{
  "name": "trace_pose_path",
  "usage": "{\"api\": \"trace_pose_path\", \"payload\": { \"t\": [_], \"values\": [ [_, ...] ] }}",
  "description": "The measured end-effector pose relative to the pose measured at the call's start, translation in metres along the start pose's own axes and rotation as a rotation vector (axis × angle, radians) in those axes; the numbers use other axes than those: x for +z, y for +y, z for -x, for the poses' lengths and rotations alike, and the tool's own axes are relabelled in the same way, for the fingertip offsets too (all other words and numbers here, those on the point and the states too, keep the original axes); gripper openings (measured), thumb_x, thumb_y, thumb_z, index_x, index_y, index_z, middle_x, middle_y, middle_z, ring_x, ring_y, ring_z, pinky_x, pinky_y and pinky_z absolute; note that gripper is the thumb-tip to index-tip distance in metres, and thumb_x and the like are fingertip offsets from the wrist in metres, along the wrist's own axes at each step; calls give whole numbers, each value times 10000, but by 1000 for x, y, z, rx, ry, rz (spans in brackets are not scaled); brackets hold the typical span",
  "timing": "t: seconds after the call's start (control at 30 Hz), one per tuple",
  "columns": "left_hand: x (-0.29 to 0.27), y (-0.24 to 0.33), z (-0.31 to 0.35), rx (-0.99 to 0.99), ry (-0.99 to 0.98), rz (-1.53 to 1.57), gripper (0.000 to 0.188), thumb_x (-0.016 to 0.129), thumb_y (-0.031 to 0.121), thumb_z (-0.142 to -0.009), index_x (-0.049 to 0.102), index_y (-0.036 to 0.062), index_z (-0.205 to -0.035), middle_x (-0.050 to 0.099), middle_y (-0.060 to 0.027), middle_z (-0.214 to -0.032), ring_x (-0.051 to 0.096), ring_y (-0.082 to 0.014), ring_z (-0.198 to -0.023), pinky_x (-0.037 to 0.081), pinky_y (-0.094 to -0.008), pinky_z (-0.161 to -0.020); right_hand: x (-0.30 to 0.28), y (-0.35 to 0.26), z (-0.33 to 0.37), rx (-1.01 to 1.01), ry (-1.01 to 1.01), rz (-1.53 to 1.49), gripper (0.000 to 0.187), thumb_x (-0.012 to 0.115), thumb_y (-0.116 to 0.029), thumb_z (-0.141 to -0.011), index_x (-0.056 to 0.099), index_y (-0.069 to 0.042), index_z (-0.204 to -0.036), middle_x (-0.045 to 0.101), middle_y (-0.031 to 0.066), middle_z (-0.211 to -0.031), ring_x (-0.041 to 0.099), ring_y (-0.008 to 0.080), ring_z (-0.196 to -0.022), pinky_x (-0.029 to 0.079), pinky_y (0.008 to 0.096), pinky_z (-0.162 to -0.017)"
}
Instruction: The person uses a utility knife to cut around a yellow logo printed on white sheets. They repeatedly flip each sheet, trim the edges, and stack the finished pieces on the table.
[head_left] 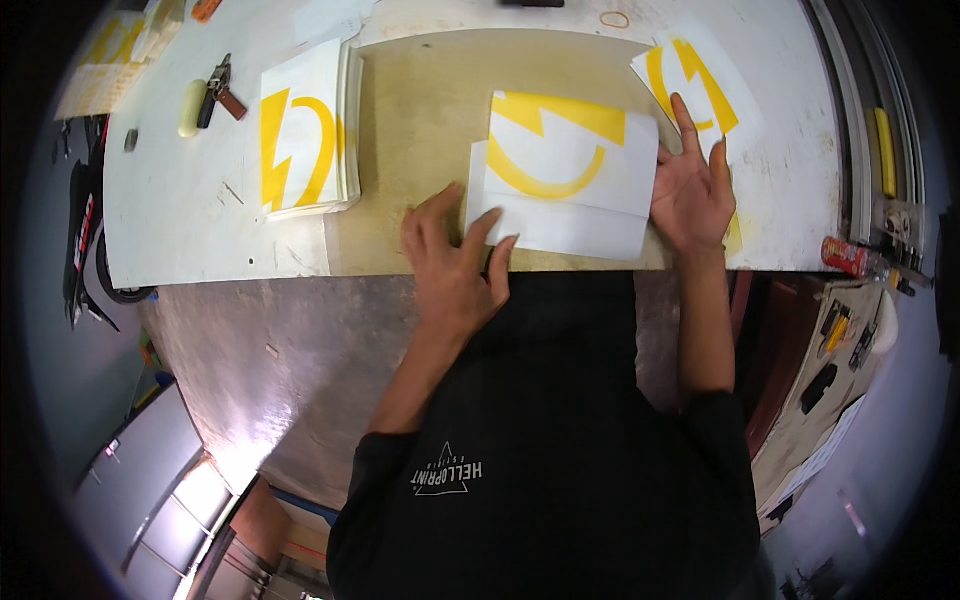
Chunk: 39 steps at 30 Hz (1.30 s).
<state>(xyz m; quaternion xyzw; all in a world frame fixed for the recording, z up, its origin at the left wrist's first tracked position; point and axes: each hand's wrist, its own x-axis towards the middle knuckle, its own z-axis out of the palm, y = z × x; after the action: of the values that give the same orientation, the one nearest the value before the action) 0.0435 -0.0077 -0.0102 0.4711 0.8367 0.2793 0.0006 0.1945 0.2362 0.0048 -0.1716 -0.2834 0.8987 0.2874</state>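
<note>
A folded white paper piece (560, 215) with a yellow zigzag and arc printed on it lies on a tan mat (410, 110) before me. A crease runs across its near part, and a white layer sticks out past its left edge. My left hand (455, 265) has its fingers apart, with fingertips at the paper's near left corner. Beside the right edge, my right hand (697, 200) is turned palm up with fingers spread, its thumb side against the paper edge. Whether it touches the paper, I cannot tell.
A thick stack of similar printed papers (302, 130) stands at the left, and more printed pieces (690, 85) lie at the far right. Further left are a dark tool with a brown grip (222, 95) and a pale oblong item (191, 108). A red can (845, 256) lies by the right edge.
</note>
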Motion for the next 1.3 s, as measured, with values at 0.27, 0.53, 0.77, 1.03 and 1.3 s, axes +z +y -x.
{"api": "trace_pose_path", "payload": {
  "t": [0.27,0.53,0.77,1.03,1.3],
  "values": [
    [-22,-13,-35,95,-363,-78,712,707,434,-938,471,284,-1593,161,-275,-1718,126,-543,-1571,114,-767,-1194,17,23,17,-820,464,1510,318,741,-47,-941,597,43,-1210,665,135,-1054,635,207,-963,512,329,-846],
    [-26,-32,-65,170,-437,-72,975,764,666,-797,391,329,-1633,116,-270,-1728,87,-550,-1575,118,-772,-1192,47,67,-24,-329,-367,2204,587,613,-356,-1024,506,-90,-1536,377,134,-1666,286,349,-1571,185,622,-1262],
    [-21,-40,-99,206,-506,-98,1416,913,707,-483,302,229,-1667,99,-304,-1717,80,-552,-1575,92,-786,-1189,54,53,-29,-272,-419,2201,628,602,-375,-1020,484,-55,-1548,357,165,-1672,277,368,-1574,119,707,-1236],
    [-23,-38,-118,215,-628,-139,1554,965,654,-402,209,224,-1689,58,-266,-1735,33,-499,-1600,71,-718,-1242,50,74,-35,-367,-389,2108,664,601,-407,-1012,489,-3,-1526,372,170,-1662,282,362,-1571,118,758,-1205],
    [-24,-37,-121,210,-642,-183,1571,1008,576,-388,189,257,-1690,90,-240,-1738,82,-489,-1598,97,-716,-1244,57,82,-19,-373,-405,2176,621,582,-493,-1020,567,-90,-1492,399,156,-1644,303,378,-1552,135,797,-1174]
  ]
}}
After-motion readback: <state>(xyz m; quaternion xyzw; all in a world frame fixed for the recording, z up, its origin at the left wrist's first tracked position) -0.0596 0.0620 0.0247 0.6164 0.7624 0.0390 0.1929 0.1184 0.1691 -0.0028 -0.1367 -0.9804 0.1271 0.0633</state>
